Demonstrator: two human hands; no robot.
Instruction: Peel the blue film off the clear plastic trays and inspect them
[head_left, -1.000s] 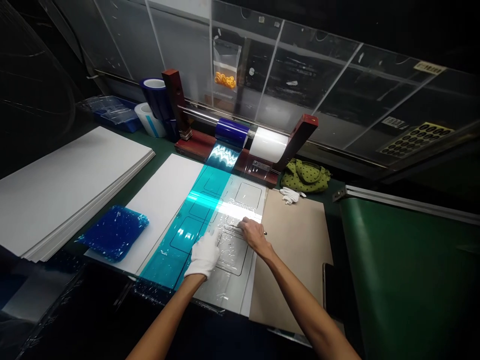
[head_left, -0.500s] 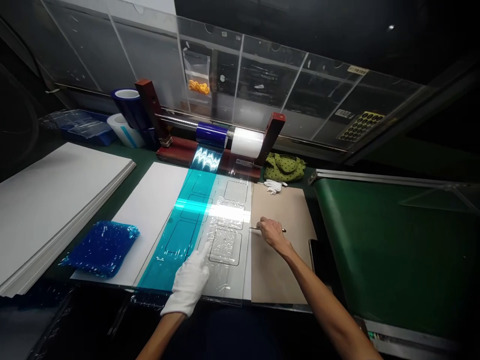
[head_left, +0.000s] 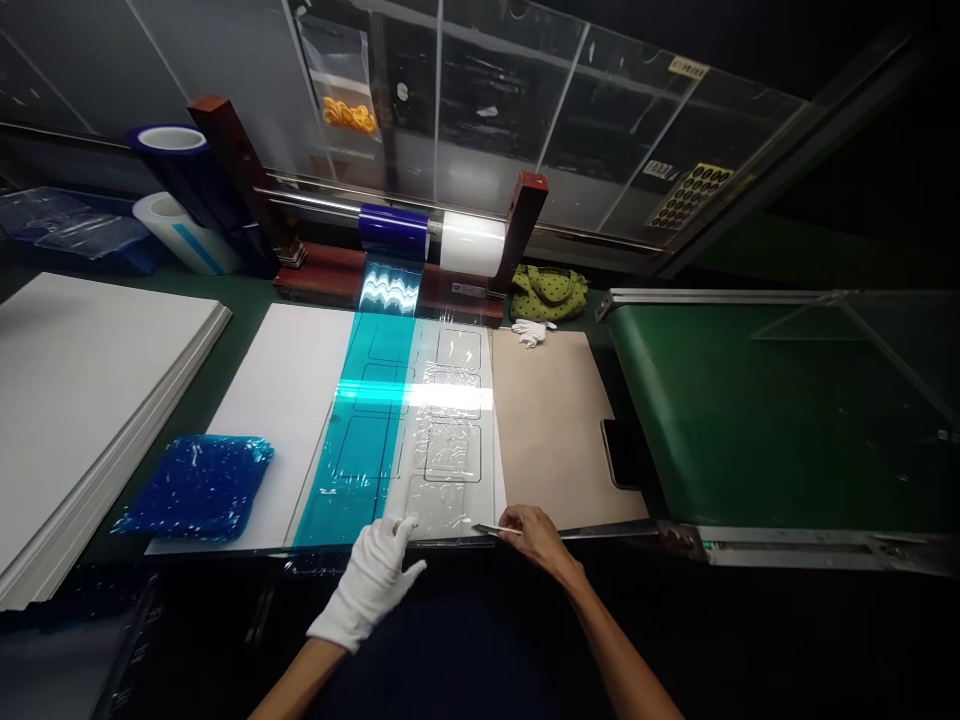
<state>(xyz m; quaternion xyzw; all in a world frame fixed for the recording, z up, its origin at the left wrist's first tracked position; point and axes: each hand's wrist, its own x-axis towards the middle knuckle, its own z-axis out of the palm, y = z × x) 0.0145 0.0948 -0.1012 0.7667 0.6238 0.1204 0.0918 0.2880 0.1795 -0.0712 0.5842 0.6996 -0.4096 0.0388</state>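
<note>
R hand, bare, forearm angled in from lower R: grip closed on craft knife, blade tip at near edge of clear film over white panel. L hand, white cotton glove, grip open, fingers spread, fingertips at same edge. Around: tan card sheet R of panel, teal film strip L, blue film scraps, white board stack on counter; film rolls behind on bar.

Head-worn view facing forward and down, close above the left hand and right hand
</note>
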